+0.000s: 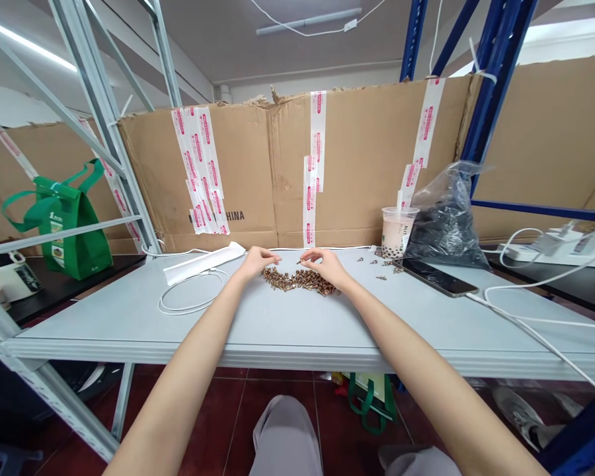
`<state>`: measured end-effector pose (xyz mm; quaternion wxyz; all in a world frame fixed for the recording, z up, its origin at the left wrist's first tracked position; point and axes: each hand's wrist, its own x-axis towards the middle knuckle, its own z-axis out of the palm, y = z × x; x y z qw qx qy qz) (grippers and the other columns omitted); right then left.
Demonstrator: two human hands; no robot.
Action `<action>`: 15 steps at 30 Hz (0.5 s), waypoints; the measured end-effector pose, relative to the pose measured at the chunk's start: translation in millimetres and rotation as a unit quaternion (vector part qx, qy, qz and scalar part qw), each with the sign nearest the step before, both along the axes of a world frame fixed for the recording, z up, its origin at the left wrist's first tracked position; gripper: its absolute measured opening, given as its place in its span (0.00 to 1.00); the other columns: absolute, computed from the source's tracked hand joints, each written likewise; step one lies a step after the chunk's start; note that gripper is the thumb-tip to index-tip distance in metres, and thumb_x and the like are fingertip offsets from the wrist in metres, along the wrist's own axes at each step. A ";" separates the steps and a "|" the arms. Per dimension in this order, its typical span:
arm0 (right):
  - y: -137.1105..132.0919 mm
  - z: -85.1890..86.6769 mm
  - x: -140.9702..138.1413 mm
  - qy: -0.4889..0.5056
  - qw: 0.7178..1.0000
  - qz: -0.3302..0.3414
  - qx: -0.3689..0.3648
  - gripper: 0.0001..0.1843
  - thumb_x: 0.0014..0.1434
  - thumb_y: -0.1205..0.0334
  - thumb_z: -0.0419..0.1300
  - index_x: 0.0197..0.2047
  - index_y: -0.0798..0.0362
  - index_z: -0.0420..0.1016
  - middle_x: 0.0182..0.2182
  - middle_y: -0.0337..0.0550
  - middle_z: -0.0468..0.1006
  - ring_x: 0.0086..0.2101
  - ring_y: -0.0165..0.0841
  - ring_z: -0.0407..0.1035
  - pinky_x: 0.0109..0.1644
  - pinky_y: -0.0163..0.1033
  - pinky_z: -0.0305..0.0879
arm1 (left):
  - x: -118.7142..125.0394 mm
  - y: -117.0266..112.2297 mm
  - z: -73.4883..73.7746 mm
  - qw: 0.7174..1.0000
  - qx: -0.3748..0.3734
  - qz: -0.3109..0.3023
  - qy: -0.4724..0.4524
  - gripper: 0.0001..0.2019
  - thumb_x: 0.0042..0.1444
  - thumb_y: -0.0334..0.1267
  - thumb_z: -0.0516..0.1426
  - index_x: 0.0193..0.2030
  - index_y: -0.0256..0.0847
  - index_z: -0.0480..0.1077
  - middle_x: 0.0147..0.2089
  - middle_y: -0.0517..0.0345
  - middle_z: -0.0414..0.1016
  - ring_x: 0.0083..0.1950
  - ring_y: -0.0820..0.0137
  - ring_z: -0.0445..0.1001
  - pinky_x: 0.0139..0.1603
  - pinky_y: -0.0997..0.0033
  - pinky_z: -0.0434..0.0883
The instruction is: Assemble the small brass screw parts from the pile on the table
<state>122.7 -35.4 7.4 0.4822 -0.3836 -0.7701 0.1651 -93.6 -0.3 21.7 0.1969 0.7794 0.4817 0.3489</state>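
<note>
The hands are apart over the brass-coloured screws (305,281) on the worktop (297,324). The right hand (324,266) pinches a small piece (299,262); whether the left hand (256,261) grips anything is unclear.

left arm (191,360): bare, reaching forward, angled inward | right arm (421,363): bare, same reach, mirrored | left hand (254,262): fingers bent, pointing toward right hand (327,266) | right hand: thumb and fingertips pinched together | 2 hands: near each other, apart, about level; left thumb tip unclear
</note>
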 end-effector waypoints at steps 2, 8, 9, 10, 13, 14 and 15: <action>2.4 -1.5 2.0 0.011 1.000 0.006 -0.002 0.08 0.46 0.62 0.59 0.32 0.55 0.73 0.31 0.42 0.76 0.31 0.29 0.67 0.39 0.35 0.61 | 14.7 -1.8 -4.8 0.997 -0.009 -0.050 -0.065 0.16 0.44 0.45 0.55 0.33 0.33 0.74 0.31 0.52 0.75 0.32 0.70 0.69 0.33 0.75 0.63; 7.8 -6.9 5.1 0.000 1.000 -0.007 0.013 0.07 0.45 0.61 0.60 0.29 0.54 0.72 0.28 0.40 0.76 0.30 0.29 0.67 0.37 0.35 0.62 | 33.9 -9.7 -13.7 0.989 -0.050 -0.086 -0.111 0.15 0.42 0.45 0.58 0.30 0.33 0.75 0.28 0.53 0.75 0.31 0.71 0.69 0.33 0.74 0.62; 7.8 -7.0 5.4 -0.002 1.000 -0.012 0.017 0.06 0.45 0.61 0.60 0.29 0.54 0.72 0.28 0.40 0.76 0.29 0.29 0.67 0.36 0.35 0.62 | 34.8 -10.4 -14.1 0.988 -0.056 -0.092 -0.111 0.15 0.42 0.45 0.58 0.29 0.33 0.75 0.28 0.53 0.75 0.30 0.72 0.68 0.34 0.74 0.62; 7.5 -6.9 5.6 -0.002 1.000 -0.017 0.020 0.06 0.46 0.61 0.60 0.29 0.54 0.72 0.28 0.40 0.76 0.29 0.29 0.67 0.36 0.35 0.61 | 35.5 -10.8 -14.3 0.987 -0.059 -0.097 -0.114 0.14 0.42 0.45 0.58 0.29 0.34 0.75 0.27 0.53 0.75 0.30 0.72 0.68 0.34 0.74 0.62; 6.2 -5.6 6.0 0.002 1.000 -0.021 0.014 0.07 0.46 0.59 0.60 0.28 0.54 0.71 0.29 0.40 0.75 0.28 0.29 0.67 0.35 0.35 0.61 | 37.5 -12.4 -12.7 0.986 -0.063 -0.095 -0.125 0.14 0.41 0.44 0.58 0.28 0.34 0.75 0.27 0.54 0.75 0.29 0.72 0.68 0.34 0.74 0.62; 5.7 -5.1 6.0 0.005 1.000 -0.023 0.012 0.08 0.46 0.59 0.59 0.28 0.54 0.70 0.29 0.40 0.75 0.28 0.29 0.67 0.34 0.35 0.61 | 38.0 -13.3 -11.7 0.986 -0.063 -0.090 -0.129 0.14 0.41 0.44 0.58 0.28 0.34 0.75 0.27 0.54 0.75 0.29 0.72 0.68 0.34 0.74 0.62; 5.2 -4.5 5.8 0.008 1.000 -0.024 0.010 0.08 0.46 0.58 0.59 0.28 0.54 0.70 0.29 0.40 0.75 0.28 0.28 0.67 0.34 0.35 0.61 | 38.3 -14.4 -10.4 0.986 -0.062 -0.086 -0.131 0.14 0.41 0.44 0.58 0.28 0.34 0.75 0.27 0.54 0.75 0.30 0.72 0.68 0.34 0.74 0.62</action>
